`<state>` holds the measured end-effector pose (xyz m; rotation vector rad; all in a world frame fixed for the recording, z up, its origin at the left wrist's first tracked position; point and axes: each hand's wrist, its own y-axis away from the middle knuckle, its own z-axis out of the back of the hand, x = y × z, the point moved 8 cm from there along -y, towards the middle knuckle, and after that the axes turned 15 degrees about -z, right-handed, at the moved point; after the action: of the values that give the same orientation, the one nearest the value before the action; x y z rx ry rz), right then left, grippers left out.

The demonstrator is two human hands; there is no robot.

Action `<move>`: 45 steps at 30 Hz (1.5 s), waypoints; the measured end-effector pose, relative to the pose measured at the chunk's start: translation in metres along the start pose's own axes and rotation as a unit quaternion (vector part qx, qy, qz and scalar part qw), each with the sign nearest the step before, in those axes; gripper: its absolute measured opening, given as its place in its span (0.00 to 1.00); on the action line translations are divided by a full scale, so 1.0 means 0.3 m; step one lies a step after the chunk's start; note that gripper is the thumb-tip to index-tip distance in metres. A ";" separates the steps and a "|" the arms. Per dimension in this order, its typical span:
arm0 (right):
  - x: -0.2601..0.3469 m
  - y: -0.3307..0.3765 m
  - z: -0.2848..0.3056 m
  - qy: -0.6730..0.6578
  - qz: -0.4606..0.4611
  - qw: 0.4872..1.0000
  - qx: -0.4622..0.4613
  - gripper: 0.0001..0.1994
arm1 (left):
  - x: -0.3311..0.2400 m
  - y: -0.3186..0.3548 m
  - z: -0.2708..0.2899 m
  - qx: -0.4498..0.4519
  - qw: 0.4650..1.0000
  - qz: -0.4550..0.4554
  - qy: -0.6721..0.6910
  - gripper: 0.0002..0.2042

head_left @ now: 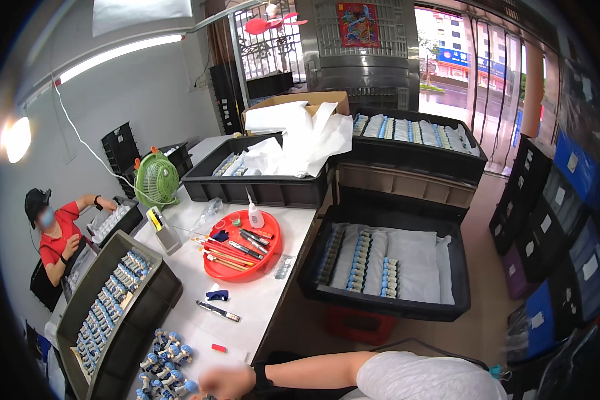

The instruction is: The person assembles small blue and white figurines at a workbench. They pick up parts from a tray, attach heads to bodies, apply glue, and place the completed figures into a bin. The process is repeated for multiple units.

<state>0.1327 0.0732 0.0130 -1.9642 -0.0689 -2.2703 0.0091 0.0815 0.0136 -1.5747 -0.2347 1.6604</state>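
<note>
My right hand (225, 382) is at the lower edge, blurred, and its fingers are mostly cut off by the picture's edge. Beside it on the white table stands a cluster of small figurines (165, 363) with light blue tops and white bodies. Whether the hand holds one of them I cannot tell. A dark band circles my wrist. My left hand is out of view. Just beyond the right hand lie a small red piece (219, 348) and a black-and-silver pen (217, 311). A dark blue scrap of cloth (217, 295) is a little farther off.
A grey crate of figurines (170, 283) stands left; a red round tray (273, 257) holds brushes, pens and a bottle. Black crates (393, 311) with figurines on white padding stand right and behind. A green fan (157, 179) is at the back; a co-worker (59, 233) sits far left.
</note>
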 end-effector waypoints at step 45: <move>-0.089 -0.099 -0.009 -0.051 0.046 0.997 0.032 0.18 | -0.059 -0.004 -0.032 0.006 0.997 0.074 0.009 0.06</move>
<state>0.1298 0.1043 -0.0121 -2.0070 -0.0607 -2.0840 0.0163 0.0671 0.0256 -1.6304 -0.0998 1.7570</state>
